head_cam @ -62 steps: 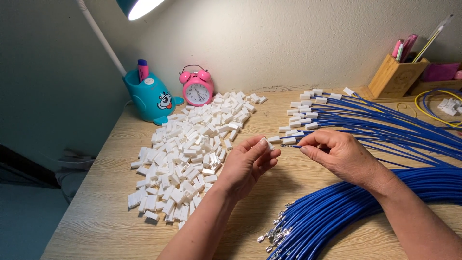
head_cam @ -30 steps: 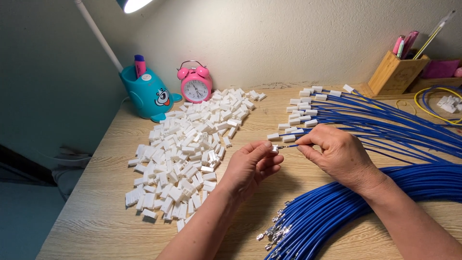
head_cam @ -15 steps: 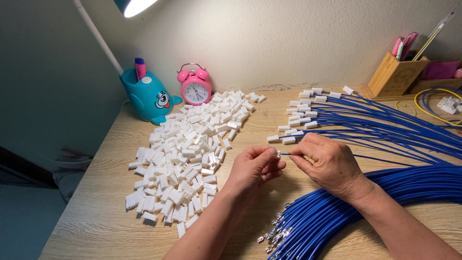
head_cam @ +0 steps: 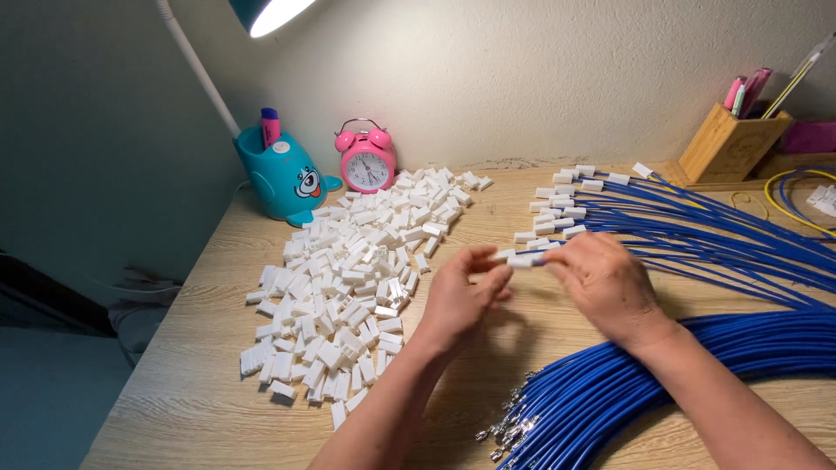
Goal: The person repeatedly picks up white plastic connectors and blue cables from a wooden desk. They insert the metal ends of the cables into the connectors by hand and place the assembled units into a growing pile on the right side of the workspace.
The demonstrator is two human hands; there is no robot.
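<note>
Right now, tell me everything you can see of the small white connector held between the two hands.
The white connector is a small rectangular housing, plastic by its look, matte white like those in the loose pile on the wooden desk. It lies roughly level, above the desk, pinched between the left hand's fingertips and the right hand's fingertips. A blue wire seems to meet its right end; the joint is hidden by fingers. Its openings are too small to make out.

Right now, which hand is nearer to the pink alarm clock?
Left. The left hand is below and slightly right of the pink alarm clock, beside the pile of white connectors. The right hand is farther right, by the blue wires.
</note>
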